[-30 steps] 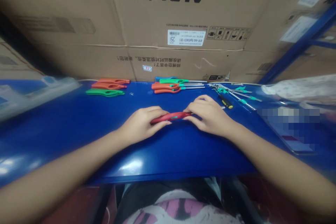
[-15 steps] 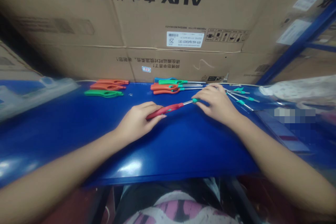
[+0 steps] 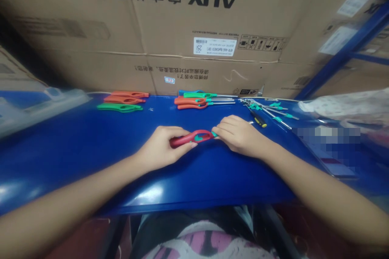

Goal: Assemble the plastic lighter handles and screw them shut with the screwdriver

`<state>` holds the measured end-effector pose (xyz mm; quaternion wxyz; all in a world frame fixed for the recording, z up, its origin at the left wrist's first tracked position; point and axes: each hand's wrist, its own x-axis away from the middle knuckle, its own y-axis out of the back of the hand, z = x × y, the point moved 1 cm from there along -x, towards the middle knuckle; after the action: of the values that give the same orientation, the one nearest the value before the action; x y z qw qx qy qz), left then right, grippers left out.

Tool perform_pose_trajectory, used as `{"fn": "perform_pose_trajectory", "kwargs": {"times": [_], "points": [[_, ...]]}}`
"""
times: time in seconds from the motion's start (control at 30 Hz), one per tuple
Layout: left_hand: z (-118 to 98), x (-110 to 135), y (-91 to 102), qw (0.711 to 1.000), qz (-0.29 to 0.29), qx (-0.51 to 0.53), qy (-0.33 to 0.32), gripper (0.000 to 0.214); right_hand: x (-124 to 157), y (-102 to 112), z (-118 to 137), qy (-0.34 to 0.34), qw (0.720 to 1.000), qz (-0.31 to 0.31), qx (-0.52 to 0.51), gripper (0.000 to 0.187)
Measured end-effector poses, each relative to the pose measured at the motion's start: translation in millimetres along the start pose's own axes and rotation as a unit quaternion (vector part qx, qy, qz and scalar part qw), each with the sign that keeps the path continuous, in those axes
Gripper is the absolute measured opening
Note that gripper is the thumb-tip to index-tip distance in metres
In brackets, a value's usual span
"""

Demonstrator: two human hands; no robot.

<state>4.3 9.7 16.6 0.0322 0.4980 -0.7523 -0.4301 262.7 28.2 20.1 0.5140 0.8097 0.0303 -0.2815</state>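
My left hand (image 3: 161,146) is closed around the red handle of a long-necked lighter (image 3: 184,140), which has a green trigger in its loop. My right hand (image 3: 241,135) wraps the lighter's metal tube, right beside the green collar (image 3: 214,134) at the front of the handle. A short tip of metal shows beyond the right hand; the rest of the tube is hidden. Behind the hands lie several lighters (image 3: 194,104) with tubes on. Loose metal tubes with green collars (image 3: 278,119) lie past my right hand, near a black-and-yellow screwdriver (image 3: 259,119).
Orange and green handles (image 3: 120,107) without tubes lie at the back left of the blue table (image 3: 188,186). A large cardboard box (image 3: 164,32) walls off the back. A phone-like flat object (image 3: 337,162) and white plastic bag (image 3: 340,103) are at right, translucent plastic (image 3: 42,109) at left.
My right hand has come down and left, up against the red handle, so the green collar now meets it. The screwdriver behind that hand has come into view.
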Motion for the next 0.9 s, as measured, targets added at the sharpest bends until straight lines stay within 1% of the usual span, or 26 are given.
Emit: {"fn": "perform_pose_trajectory", "kwargs": {"times": [0.07, 0.13, 0.2, 0.27, 0.37, 0.43, 0.53, 0.6, 0.7, 0.9], "points": [[3.2, -1.4, 0.1, 0.994, 0.03, 0.064, 0.082, 0.029, 0.6, -1.1, 2.2, 0.008, 1.0, 0.0, -0.001, 0.021], [6.4, -2.1, -0.2, 0.977, 0.068, 0.13, 0.152, 0.034, 0.7, -1.9, 4.2, 0.01, 1.0, 0.002, -0.009, 0.021], [7.5, -2.1, -0.6, 0.964, 0.087, 0.169, 0.184, 0.038, 0.4, -1.9, 5.8, 0.009, 1.0, -0.002, -0.016, 0.021], [5.7, -1.7, -1.0, 0.969, 0.075, 0.166, 0.168, 0.037, 0.0, -0.6, 6.6, 0.005, 1.0, -0.008, -0.015, 0.021], [-0.6, 0.4, -2.3, 0.991, 0.023, 0.103, 0.087, 0.03, -0.6, 3.2, 6.9, 0.002, 1.0, -0.005, -0.01, 0.024], [-4.9, 3.0, -3.7, 0.998, -0.004, 0.057, 0.026, 0.027, -1.1, 5.5, 7.1, -0.001, 1.0, 0.007, -0.013, 0.024], [-8.2, 7.0, -5.4, 0.998, -0.024, 0.003, -0.052, 0.022, -1.8, 6.8, 8.0, -0.008, 0.999, 0.015, -0.034, 0.023], [-8.2, 8.7, -5.8, 0.996, -0.029, -0.019, -0.08, 0.019, -2.0, 6.0, 8.5, -0.01, 0.999, 0.01, -0.046, 0.022], [-6.5, 8.1, -5.7, 0.996, -0.033, -0.023, -0.079, 0.017, -1.6, 3.3, 8.4, -0.015, 0.999, -0.003, -0.038, 0.023], [3.1, 0.4, -7.6, 0.999, -0.025, 0.018, -0.013, 0.023, -0.4, -2.2, 4.3, -0.018, 0.999, -0.019, -0.02, 0.021]]}}
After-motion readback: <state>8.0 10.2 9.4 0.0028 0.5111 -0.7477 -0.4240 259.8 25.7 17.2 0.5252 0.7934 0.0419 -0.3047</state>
